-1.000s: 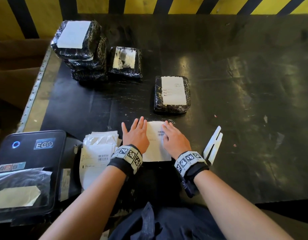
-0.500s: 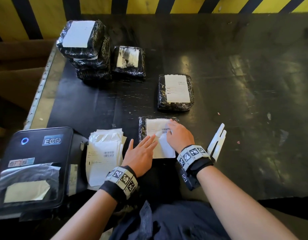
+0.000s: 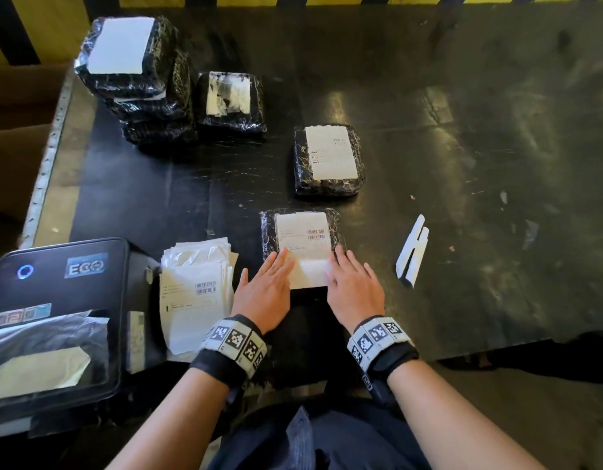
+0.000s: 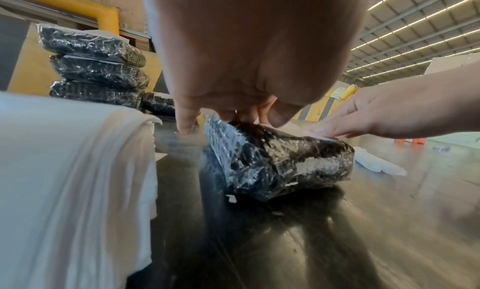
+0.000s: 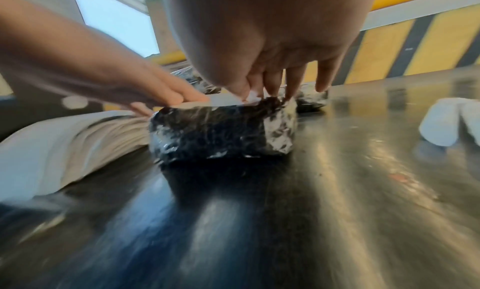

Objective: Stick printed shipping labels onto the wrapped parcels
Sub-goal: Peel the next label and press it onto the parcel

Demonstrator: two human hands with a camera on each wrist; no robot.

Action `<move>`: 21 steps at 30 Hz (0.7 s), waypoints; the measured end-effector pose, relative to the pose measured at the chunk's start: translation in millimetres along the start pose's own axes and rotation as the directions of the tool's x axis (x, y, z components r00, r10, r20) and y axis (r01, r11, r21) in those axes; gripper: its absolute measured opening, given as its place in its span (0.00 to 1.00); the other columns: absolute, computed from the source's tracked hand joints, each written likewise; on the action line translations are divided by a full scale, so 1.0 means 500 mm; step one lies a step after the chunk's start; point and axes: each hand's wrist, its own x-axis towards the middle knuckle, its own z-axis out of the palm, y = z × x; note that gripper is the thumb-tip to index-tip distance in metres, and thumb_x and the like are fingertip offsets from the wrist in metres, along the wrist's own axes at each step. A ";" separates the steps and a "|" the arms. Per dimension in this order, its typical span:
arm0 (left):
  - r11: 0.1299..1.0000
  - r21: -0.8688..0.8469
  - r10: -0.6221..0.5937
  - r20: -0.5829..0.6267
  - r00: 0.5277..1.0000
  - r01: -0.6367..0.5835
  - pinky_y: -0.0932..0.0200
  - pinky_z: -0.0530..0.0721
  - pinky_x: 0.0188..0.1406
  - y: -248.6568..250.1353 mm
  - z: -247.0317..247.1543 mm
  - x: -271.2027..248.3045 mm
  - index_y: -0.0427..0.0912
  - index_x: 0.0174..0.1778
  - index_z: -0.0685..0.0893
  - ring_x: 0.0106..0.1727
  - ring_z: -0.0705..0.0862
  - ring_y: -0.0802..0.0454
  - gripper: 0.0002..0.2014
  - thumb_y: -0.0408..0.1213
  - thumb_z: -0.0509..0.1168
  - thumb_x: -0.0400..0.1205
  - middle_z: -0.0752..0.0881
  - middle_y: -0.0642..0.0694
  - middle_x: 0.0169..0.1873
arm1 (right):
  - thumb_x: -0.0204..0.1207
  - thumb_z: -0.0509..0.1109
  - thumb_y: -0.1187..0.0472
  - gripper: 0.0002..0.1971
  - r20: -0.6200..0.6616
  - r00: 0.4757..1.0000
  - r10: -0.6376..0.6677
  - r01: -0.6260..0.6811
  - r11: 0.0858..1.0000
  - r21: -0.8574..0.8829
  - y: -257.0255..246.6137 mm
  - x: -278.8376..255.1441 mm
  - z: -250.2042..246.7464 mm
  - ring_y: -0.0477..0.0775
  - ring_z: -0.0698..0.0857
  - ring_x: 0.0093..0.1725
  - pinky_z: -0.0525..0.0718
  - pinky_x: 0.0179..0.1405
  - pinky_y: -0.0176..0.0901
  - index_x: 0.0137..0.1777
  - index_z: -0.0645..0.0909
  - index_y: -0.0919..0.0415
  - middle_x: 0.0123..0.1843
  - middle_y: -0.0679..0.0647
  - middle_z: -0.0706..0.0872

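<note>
Head view: the left hand [image 3: 266, 293] and right hand [image 3: 356, 289] lie flat, fingers straight, pressing the near edge of a white label [image 3: 303, 247] onto the black, crinkly film-wrapped parcel [image 3: 269, 232] on the dark glossy table [image 3: 479, 164]. At nine o'clock lies a loose pile of printed labels [image 3: 198, 286], beyond it a black printer [image 3: 55, 317], partly cut off. At three o'clock, white backing strips [image 3: 412, 252]. At twelve, a labelled parcel [image 3: 328, 161]; at eleven, a stack of parcels [image 3: 137, 79]. Label print is unreadable.
</note>
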 end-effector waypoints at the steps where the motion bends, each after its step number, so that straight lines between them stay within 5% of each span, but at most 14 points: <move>1: 1.000 0.000 -0.004 0.007 1.000 0.004 0.38 0.47 0.82 0.001 0.001 -0.001 0.58 0.83 0.52 0.83 0.41 0.61 0.25 0.43 0.46 0.88 0.43 0.61 0.83 | 0.87 0.48 0.52 0.25 0.006 0.999 0.042 -0.042 0.999 0.022 0.002 0.001 -0.006 0.48 0.55 0.85 0.53 0.83 0.51 0.84 0.60 0.52 0.87 0.47 0.56; 7: 0.999 0.006 -0.034 0.001 0.999 0.034 0.34 0.46 0.81 0.005 0.026 0.009 0.57 0.83 0.48 0.83 0.35 0.54 0.27 0.51 0.48 0.88 0.34 0.53 0.83 | 0.82 0.62 0.43 0.35 0.113 0.975 0.190 -0.220 0.872 0.437 -0.018 -0.002 -0.007 0.51 0.58 0.85 0.66 0.77 0.52 0.85 0.51 0.45 0.88 0.48 0.50; 10: 0.999 0.012 -0.037 -0.029 0.999 0.038 0.35 0.50 0.81 0.003 0.031 0.010 0.56 0.83 0.49 0.83 0.36 0.55 0.28 0.50 0.49 0.88 0.35 0.54 0.83 | 0.79 0.68 0.45 0.39 0.121 0.963 0.240 -0.263 0.755 0.600 -0.001 -0.001 0.006 0.51 0.64 0.83 0.65 0.78 0.49 0.85 0.53 0.46 0.85 0.46 0.62; 14: 1.000 0.004 -0.019 -0.042 0.999 0.020 0.37 0.52 0.82 -0.005 0.030 0.008 0.57 0.83 0.50 0.83 0.37 0.57 0.28 0.49 0.52 0.88 0.36 0.56 0.83 | 0.77 0.70 0.45 0.36 0.152 0.961 0.230 -0.274 0.741 0.613 0.031 -0.006 0.009 0.52 0.71 0.78 0.68 0.79 0.55 0.83 0.58 0.42 0.80 0.45 0.72; 17: 1.000 -0.011 -0.009 -0.046 0.999 0.008 0.38 0.53 0.82 -0.012 0.025 0.002 0.57 0.83 0.51 0.83 0.37 0.58 0.28 0.48 0.53 0.87 0.37 0.56 0.83 | 0.78 0.71 0.50 0.33 0.161 0.966 0.201 -0.257 0.714 0.651 0.047 -0.013 0.006 0.49 0.74 0.76 0.69 0.72 0.39 0.82 0.63 0.45 0.78 0.45 0.75; 21: 0.996 -0.084 -0.017 -0.053 0.998 0.013 0.40 0.63 0.79 -0.022 0.023 -0.012 0.55 0.84 0.50 0.84 0.46 0.53 0.30 0.45 0.55 0.87 0.36 0.54 0.83 | 0.79 0.71 0.54 0.30 0.162 0.969 0.187 -0.247 0.692 0.678 0.060 -0.022 -0.010 0.50 0.79 0.71 0.70 0.64 0.36 0.80 0.68 0.49 0.73 0.49 0.80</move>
